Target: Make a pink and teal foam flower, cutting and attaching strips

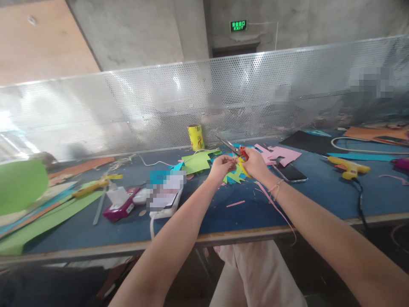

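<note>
My right hand point(254, 163) is closed round the handles of a pair of scissors point(230, 145), whose metal blades point away to the upper left. The handles are red and yellow. Close beside them, my left hand point(223, 165) is pinched, and whatever sits between its fingertips is too small to make out. Beneath both hands lie green and blue paper scraps point(235, 175). Cut pink paper point(283, 154) lies just past my right hand, partly over a dark phone point(292, 172). A thin pink strip point(277, 207) hangs over the table's front edge near my right wrist.
Yellow glue guns lie at right point(349, 166) and left point(91, 188). A yellow cylinder point(195, 137) stands against the perforated metal screen point(153, 111). A purple power strip point(121, 207) and white device point(166, 209) occupy the left-centre. Coloured sheets point(64, 217) cover the far left.
</note>
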Available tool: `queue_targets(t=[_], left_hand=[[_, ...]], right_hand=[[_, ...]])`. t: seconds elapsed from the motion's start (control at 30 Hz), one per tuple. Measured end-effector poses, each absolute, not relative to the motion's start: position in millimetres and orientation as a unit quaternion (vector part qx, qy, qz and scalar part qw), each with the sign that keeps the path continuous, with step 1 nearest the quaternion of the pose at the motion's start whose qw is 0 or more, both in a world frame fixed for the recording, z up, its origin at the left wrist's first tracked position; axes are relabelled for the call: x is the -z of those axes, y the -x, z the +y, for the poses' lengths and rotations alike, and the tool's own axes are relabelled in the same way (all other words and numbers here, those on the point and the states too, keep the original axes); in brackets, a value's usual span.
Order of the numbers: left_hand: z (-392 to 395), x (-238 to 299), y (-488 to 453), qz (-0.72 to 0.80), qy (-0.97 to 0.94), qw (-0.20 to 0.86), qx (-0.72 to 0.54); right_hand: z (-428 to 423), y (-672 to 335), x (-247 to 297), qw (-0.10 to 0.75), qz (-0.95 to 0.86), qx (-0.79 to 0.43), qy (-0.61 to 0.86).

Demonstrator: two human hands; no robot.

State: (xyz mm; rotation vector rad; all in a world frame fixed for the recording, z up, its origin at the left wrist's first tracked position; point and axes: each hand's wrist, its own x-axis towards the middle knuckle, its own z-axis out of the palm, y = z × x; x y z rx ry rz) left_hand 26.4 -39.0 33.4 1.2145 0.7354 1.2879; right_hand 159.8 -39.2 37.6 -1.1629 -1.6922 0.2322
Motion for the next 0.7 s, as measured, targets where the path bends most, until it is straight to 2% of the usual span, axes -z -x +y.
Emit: queue_targets(t=[0.7], left_hand=[[-40.2, -33.4, -24.6, 0.305, -0.51, 0.587, -0.55]], right_hand=[[-48.2, -157.6, -41.7, 0.517, -0.706, -0.031, 0.483]])
